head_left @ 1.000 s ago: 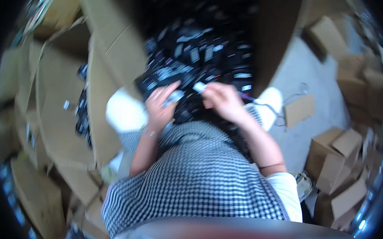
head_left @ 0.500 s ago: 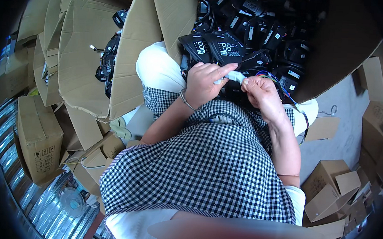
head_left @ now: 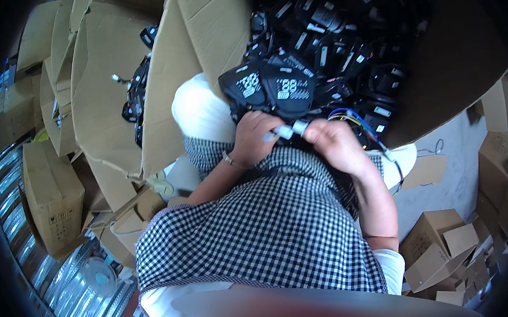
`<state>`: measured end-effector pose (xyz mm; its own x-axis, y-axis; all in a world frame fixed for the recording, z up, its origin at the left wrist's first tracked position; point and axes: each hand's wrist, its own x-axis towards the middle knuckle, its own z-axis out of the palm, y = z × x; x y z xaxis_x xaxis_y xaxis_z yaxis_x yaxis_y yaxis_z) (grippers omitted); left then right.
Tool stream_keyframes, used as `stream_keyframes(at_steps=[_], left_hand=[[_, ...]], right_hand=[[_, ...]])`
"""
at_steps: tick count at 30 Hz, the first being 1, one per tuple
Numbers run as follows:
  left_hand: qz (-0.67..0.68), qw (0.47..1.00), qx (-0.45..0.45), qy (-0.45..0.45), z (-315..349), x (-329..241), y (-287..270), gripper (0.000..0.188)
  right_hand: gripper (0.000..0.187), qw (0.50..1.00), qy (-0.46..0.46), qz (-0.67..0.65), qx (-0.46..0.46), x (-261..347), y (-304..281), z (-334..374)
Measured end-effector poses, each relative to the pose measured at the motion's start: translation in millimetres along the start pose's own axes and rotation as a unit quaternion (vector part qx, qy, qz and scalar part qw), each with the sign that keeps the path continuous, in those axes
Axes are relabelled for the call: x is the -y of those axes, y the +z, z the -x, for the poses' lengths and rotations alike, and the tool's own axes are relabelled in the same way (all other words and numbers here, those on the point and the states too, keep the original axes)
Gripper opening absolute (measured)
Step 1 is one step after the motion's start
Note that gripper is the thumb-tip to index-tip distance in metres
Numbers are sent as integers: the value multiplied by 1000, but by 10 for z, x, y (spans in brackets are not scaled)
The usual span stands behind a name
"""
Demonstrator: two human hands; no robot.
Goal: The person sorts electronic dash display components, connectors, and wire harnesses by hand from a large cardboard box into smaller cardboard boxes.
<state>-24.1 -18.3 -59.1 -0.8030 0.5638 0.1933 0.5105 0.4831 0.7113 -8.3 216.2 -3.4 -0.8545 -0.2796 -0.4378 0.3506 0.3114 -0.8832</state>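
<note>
My left hand [head_left: 257, 139] is closed round a white plastic connector [head_left: 283, 131], whose end sticks out past the fingers. Close beside it, my right hand [head_left: 339, 146] pinches a second white connector [head_left: 300, 127]. The two ends nearly meet; whether they touch is hard to tell. Coloured wires [head_left: 356, 118] loop out behind the right hand and run down over my right knee. Just beyond the hands lie two black display panels [head_left: 243, 85] with pale digits and symbols on their faces, side by side.
A large open carton [head_left: 206, 30] in front of me holds many black electronic units [head_left: 328, 53]. Left of it, another carton [head_left: 108, 88] holds similar units [head_left: 135, 95]. More cardboard boxes [head_left: 440, 248] stand at the right, and shiny reels [head_left: 81, 281] lie at lower left.
Both hands have come down nearer my lap, the right one also leftward. The white connectors, which looked like one piece between the fingers, now show as two ends. The display panels have shifted slightly.
</note>
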Motion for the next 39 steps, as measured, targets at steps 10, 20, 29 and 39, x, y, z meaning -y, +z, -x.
stream_keyframes(at_steps=[10, 20, 29, 39], left_hand=[[136, 985, -72, 84, -245, -488, -236, 16], [57, 991, -118, 5, -330, -527, -264, 27], [74, 994, -53, 62, -655, -507, -376, 38], [136, 991, 9, -7, -271, -305, -233, 33]], right_hand=[[19, 790, 31, -489, -369, -14, -1549, -1517], [12, 838, -82, -352, -409, 53, -1098, -1568], [27, 876, -295, 333, -188, 99, 332, -264], [7, 973, -93, 155, -140, 278, 61, 457]])
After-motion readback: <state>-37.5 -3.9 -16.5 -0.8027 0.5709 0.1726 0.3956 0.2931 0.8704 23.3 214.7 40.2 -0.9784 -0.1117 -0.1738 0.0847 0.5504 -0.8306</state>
